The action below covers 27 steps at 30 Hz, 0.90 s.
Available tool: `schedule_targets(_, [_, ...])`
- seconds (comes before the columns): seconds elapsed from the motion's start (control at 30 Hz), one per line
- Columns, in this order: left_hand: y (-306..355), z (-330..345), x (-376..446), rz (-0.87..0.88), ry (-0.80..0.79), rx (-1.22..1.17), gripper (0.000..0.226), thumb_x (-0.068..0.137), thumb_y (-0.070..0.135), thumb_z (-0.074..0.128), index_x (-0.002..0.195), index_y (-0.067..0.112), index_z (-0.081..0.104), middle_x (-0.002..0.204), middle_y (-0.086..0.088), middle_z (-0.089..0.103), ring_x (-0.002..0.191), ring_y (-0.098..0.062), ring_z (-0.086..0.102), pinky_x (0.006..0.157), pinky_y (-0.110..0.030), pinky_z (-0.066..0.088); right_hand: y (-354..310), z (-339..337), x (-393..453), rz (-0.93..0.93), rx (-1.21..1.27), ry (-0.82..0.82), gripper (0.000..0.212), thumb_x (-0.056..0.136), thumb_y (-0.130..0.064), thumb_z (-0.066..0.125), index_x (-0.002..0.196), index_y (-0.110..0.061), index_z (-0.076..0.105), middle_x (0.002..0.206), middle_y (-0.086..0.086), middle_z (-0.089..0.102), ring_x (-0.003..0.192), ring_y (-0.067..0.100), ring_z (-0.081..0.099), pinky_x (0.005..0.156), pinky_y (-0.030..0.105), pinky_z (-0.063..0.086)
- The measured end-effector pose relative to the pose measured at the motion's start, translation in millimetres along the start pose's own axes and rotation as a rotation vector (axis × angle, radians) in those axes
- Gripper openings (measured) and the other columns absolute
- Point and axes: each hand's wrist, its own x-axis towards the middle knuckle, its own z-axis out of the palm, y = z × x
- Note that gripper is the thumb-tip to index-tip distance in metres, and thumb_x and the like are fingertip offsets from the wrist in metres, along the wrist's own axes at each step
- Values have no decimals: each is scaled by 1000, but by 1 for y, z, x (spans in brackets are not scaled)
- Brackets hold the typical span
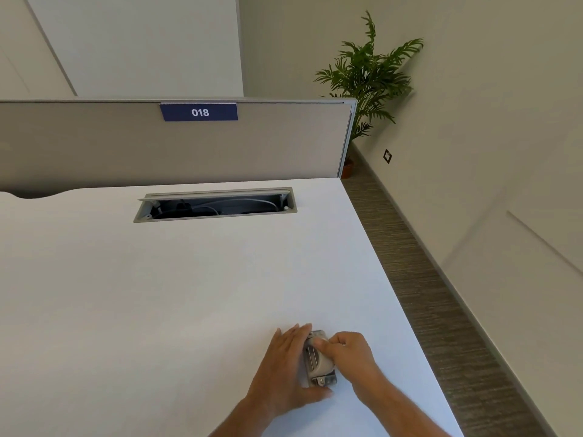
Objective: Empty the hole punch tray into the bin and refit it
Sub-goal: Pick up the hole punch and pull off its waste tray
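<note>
grey metal and pale plastic, the hole punch [318,361] sits on the white desk [157,294] near its front right corner, and i have both hands on it. my left hand [284,364] lies flat along its left side, fingers together and stretched forward, the thumb hooked round the near end, so it cups the punch rather than clenching it. my right hand [347,351] comes in from the right with the knuckles raised and the fingers curled, its fingertips pressed on the pale top of the punch; it is closed on it. both forearms run up from the bottom edge. i cannot make out the tray under my hands. farther back, a cable slot [214,205] stands open in the desk.
</note>
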Motion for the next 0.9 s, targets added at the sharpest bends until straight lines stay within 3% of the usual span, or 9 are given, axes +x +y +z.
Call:
schedule_targets(0.13, [7,-17,1,-12,92,-158,113,60,67,79,151,26,27,145,24,37,135,9,27,120,-18,16,-9,0,-3,-20,79,-23,36,77,-31,81,58,-13,56,62,5,57,59,15,53,59,28,42])
schedule_targets(0.23, [10,-30,5,60,184,-150,104,58,67,81,143,29,35,135,32,37,126,26,21,116,-7,9,-24,-3,-9,-19,211,-50,34,75,-35,82,68,-10,59,73,11,64,69,21,60,65,34,46])
schedule_targets(0.37, [16,-41,14,126,253,-157,101,56,70,82,140,28,44,134,29,49,126,13,39,113,-7,18,-51,-11,-12,143,449,-151,43,89,-48,65,104,-8,70,103,15,76,88,31,69,72,38,55])
schedule_targets(0.47, [21,-46,18,173,266,-169,99,55,71,82,137,35,42,131,32,49,120,6,49,108,-8,31,-64,-16,-11,271,585,-275,49,95,-49,55,107,-5,72,104,22,77,87,38,73,83,48,57])
schedule_targets(0.53, [23,-50,19,194,270,-176,97,55,71,82,136,35,42,128,31,51,113,5,52,100,-11,42,-67,-16,-8,300,601,-308,50,97,-47,51,110,-4,73,104,23,77,86,39,74,84,49,57])
schedule_targets(0.63, [25,-56,18,214,288,-189,96,55,74,80,135,37,42,125,28,55,108,5,55,88,-5,46,-67,-15,-4,347,610,-336,49,97,-45,51,115,-4,73,105,23,77,86,40,74,84,47,57])
schedule_targets(0.73, [27,-63,20,247,303,-205,95,55,70,83,135,38,42,124,28,56,109,3,56,83,-1,46,-71,-14,0,373,622,-353,50,97,-44,49,110,-4,75,104,23,76,81,39,74,80,45,57])
schedule_targets(0.83, [25,-67,23,266,315,-210,95,55,62,87,135,30,47,124,25,58,107,0,60,83,-5,48,-73,-12,4,390,660,-376,52,97,-42,48,93,-3,82,102,23,75,82,38,72,80,44,56])
schedule_targets(0.9, [24,-69,24,272,312,-217,96,56,63,87,136,28,47,126,22,60,109,-2,61,84,-7,50,-75,-10,7,397,678,-386,51,97,-42,49,93,-3,82,102,22,75,81,38,72,80,44,56])
